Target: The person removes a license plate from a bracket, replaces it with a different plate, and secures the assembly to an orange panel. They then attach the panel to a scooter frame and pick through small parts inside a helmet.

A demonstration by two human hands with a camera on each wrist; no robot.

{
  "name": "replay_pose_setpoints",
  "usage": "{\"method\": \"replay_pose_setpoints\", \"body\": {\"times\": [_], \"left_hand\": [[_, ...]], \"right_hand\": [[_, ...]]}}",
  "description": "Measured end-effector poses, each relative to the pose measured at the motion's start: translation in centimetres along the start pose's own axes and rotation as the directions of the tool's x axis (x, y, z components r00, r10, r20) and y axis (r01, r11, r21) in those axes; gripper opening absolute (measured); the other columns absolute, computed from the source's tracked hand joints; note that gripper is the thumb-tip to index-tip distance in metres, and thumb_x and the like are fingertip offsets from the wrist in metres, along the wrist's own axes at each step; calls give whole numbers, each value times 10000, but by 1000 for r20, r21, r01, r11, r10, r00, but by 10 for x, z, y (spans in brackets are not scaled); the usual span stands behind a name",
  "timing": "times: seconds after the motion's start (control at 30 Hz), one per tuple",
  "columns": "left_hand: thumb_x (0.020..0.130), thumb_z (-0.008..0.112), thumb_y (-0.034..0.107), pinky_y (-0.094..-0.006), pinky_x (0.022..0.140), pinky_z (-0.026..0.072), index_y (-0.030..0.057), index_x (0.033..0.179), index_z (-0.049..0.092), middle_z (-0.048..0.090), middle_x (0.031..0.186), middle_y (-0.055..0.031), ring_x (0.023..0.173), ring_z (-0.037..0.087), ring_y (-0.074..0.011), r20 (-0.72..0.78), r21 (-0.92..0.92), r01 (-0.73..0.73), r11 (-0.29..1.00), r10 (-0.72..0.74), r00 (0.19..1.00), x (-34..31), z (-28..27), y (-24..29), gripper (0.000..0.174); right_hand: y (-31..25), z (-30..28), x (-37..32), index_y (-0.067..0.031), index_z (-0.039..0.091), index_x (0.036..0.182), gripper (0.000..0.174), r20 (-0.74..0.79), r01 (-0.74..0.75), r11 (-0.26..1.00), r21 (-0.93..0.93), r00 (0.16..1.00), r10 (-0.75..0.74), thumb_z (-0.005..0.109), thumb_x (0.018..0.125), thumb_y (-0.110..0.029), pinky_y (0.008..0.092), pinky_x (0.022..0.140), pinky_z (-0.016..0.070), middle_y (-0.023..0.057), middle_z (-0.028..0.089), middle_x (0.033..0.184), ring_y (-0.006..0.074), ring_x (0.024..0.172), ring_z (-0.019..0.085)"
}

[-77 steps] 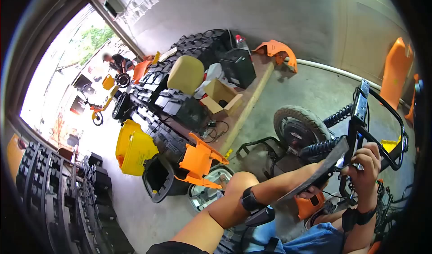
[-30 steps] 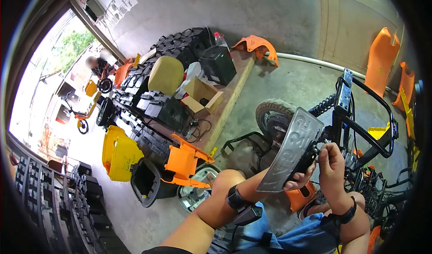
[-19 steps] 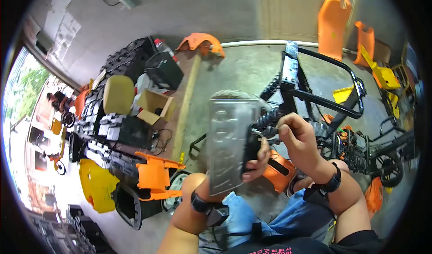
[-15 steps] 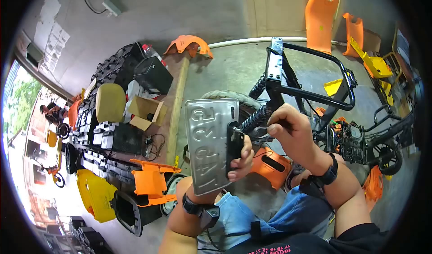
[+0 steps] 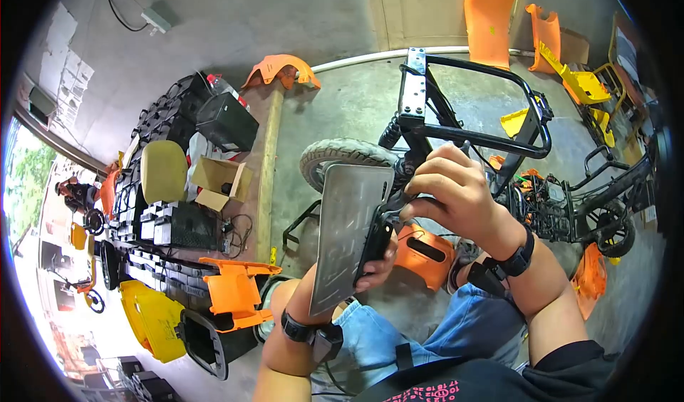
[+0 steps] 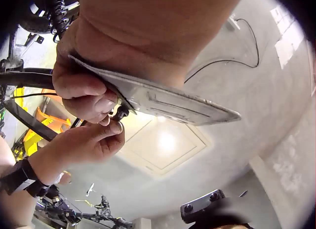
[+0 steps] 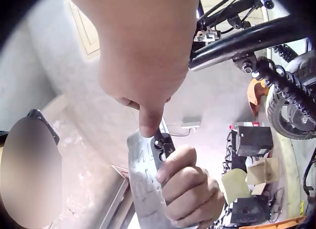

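Between left hand (image 5: 379, 264) and right hand (image 5: 459, 192), the embossed number plate (image 5: 348, 224) had tilted more edge-on, the left gripping its black bracket (image 5: 375, 242), the right pinching a dark fastener (image 6: 120, 112), so work centred there.

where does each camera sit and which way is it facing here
Head: on the person's head, facing forward and down; metal plate, black frame, left hand, right hand and jeans show.
Left wrist: on the left wrist, facing along its hand; the plate at a slant and both hands show.
Right wrist: on the right wrist, facing past its hand to the plate; both hands show.
Head and right wrist share the plate, both hands and the cardboard box.
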State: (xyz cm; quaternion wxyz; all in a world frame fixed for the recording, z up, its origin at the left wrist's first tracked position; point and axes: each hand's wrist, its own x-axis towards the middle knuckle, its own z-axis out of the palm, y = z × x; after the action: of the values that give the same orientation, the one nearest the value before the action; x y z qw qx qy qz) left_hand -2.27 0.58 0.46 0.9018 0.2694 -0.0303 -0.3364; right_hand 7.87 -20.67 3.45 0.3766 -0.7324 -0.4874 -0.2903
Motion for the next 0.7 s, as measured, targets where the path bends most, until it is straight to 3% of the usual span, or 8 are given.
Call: {"method": "replay_pose_setpoints", "body": {"times": [0.17, 0.23, 0.27, 0.33, 0.57, 0.63, 0.67, 0.7], "left_hand": [[942, 521, 462, -219, 402, 315, -66, 1030, 486, 433, 683, -44, 485, 427, -119, 82, 0, 47, 999, -47, 996, 0, -1, 0, 536], [924, 547, 482, -222, 391, 308, -64, 978, 483, 424, 669, -37, 472, 423, -118, -59, 36, 75, 997, -73, 996, -1, 10, 2, 552], [924, 547, 482, -222, 391, 308, -64, 978, 483, 424, 669, -37, 472, 423, -118, -61, 36, 78, 996, -75, 995, 0, 7, 2, 552], [888, 588, 502, -222, 382, 310, -73, 959, 487, 419, 657, -36, 466, 428, -119, 72, -78, 95, 992, -90, 993, 2, -3, 0, 587], [850, 612, 522, -216, 370, 304, -73, 931, 497, 422, 650, -38, 459, 434, -121, 48, -47, 69, 997, -67, 997, 2, 3, 2, 611], [845, 616, 532, -211, 365, 293, -72, 921, 497, 416, 650, -35, 455, 428, -115, -110, -33, 48, 998, -52, 993, -1, 13, 5, 620], [845, 616, 532, -211, 365, 293, -72, 921, 497, 416, 650, -35, 455, 428, -115, -111, -34, 51, 998, -54, 992, -2, 10, 4, 620], [894, 580, 484, -215, 394, 332, -72, 996, 496, 432, 696, -48, 495, 428, -120, -10, -83, 35, 996, -36, 999, -2, 5, 3, 572]], "right_hand": [[0, -6, 2, -73, 654, 848, 296, -13, 58, 998, -3, 998, -58, 823, 678, -246, 321, 641, 512, 32, 625, 799, 224, 758, 602], [0, -4, 1, -71, 654, 851, 295, -19, 70, 997, 27, 997, -69, 821, 681, -245, 326, 649, 513, 37, 625, 803, 233, 760, 603], [0, -1, 0, -68, 652, 850, 292, -22, 24, 998, 58, 1000, -22, 819, 685, -243, 335, 661, 513, 41, 625, 806, 243, 766, 602], [0, 5, -3, -66, 650, 848, 290, -24, -23, 996, 89, 999, 25, 818, 688, -240, 344, 672, 513, 45, 624, 810, 253, 772, 602], [-1, 10, -4, -60, 651, 857, 267, 4, -128, 981, 144, 992, 129, 809, 709, -215, 349, 710, 504, 59, 626, 813, 263, 799, 594], [-1, 12, -5, -60, 654, 857, 256, -6, -149, 973, 177, 988, 152, 806, 712, -206, 351, 718, 499, 59, 630, 814, 262, 798, 589], [-2, 13, -6, -60, 654, 857, 256, -7, -151, 973, 177, 988, 155, 806, 712, -206, 351, 718, 499, 59, 630, 814, 262, 798, 589], [-2, 13, -6, -59, 655, 854, 252, -9, -160, 971, 175, 986, 164, 805, 712, -203, 352, 720, 497, 59, 632, 814, 262, 798, 588]]}}
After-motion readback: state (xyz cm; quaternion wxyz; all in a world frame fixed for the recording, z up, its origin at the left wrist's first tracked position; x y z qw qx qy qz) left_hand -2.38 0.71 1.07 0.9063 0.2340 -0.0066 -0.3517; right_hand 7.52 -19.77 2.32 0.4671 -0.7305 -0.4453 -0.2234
